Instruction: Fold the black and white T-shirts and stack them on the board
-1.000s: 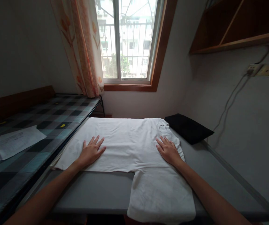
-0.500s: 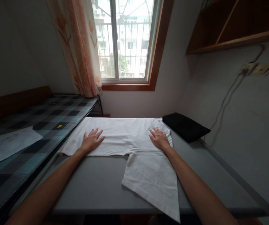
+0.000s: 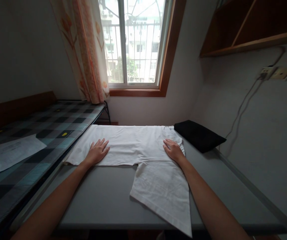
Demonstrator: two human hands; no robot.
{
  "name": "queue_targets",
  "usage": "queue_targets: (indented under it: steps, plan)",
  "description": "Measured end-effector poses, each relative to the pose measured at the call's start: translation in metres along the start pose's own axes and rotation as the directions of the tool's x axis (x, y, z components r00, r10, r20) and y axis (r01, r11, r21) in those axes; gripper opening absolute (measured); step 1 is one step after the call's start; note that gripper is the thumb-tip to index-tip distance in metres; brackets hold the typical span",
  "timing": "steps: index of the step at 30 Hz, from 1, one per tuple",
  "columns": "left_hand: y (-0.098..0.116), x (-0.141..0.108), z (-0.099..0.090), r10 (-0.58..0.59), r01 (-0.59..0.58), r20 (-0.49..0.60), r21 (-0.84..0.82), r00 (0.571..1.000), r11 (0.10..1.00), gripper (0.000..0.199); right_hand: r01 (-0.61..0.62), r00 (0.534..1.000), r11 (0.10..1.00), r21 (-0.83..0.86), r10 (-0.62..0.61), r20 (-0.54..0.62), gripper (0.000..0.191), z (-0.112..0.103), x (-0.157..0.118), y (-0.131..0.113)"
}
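Observation:
A white T-shirt [image 3: 126, 141] lies folded lengthwise on the grey table [image 3: 103, 196]. Its hem end is at the left, and one sleeve [image 3: 162, 190] spreads toward me, the tip hanging over the near edge. My left hand [image 3: 97, 151] rests flat on the lower body of the shirt, fingers slightly spread. Near the gathered edge at the right end, my right hand [image 3: 173, 150] presses on the cloth with its fingers extended and close together. Neither hand grips the fabric. Small creases run from the armpit area into the shirt.
Beyond my right hand lies a folded black cloth item [image 3: 199, 136] against the shirt's far right corner. A bed with a checked mattress [image 3: 43, 123] adjoins on the left, with paper sheets [image 3: 18, 151] on it. A wooden shelf [image 3: 253, 43] and cable [image 3: 240, 111] are at the right wall.
My right hand has slid slightly right and toward me, its fingers drawn closer together. My left hand has shifted a little left. The shirt lies as before.

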State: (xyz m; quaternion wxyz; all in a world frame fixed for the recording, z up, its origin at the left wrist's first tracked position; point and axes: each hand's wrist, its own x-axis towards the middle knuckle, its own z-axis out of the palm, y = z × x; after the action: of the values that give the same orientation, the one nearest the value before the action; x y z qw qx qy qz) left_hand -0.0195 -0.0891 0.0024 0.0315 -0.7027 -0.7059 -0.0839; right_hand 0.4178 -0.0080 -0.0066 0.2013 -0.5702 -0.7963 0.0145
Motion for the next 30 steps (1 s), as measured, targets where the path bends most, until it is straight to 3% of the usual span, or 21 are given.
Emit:
queue_targets:
  steps: [19, 30]
  plan:
    - [0.003, 0.011, 0.000, -0.025, 0.025, 0.011, -0.027, 1.000, 0.999, 0.055, -0.045, 0.998, 0.998, -0.047, 0.047, 0.046, 0.044, 0.003, 0.009, -0.003]
    - [0.009, 0.001, -0.003, 0.118, -0.118, -0.013, -0.068, 0.993, 0.991, 0.051, -0.068, 0.996, 0.996, -0.055, 0.071, 0.050, 0.042, -0.007, -0.002, -0.004]
